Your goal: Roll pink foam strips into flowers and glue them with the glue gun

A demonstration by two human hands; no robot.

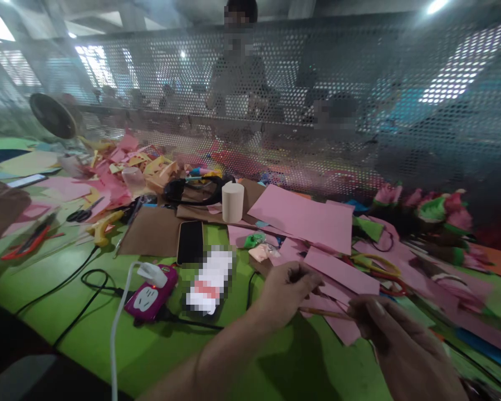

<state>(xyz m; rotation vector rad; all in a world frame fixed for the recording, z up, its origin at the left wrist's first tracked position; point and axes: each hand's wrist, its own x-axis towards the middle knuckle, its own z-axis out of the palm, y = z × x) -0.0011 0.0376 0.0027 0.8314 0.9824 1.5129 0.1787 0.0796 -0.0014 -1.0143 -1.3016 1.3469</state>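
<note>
**A:** Right hand (404,340) is nearest the camera, fingers pinched around one end of a narrow brown strip. What's everything made of?

**B:** Biggest first: a perforated screen (158,72) at the back, round holes in neat rows, probably sheet metal. Then the counter (150,345), smooth flat green.

**A:** And the paper?

**B:** Big pink sheet (309,217), straight-edged and lying pretty flat, so I'd say thin card. Matte brown sheet (150,231) over to the left, plainer and likely the same sort of stuff. Left hand (290,292) is by the pink pieces, fingers drawn close together, but I can't tell if anything's between them. Smaller pink rectangle (342,270) just beyond, crisp corners. White cylinder (232,203) stands upright past the phones, matte sides.

**A:** OK, and the brown strip (328,313) itself?

**B:** Skinniest of the lot. It spans the gap between the hands, above the pink paper. Looks straight, so fairly stiff, and surely featherlight. Too blurry to tell wood from rolled paper. I'd pinch it near an end and go easy, since squeezing mid-length might kink or snap it.
</note>
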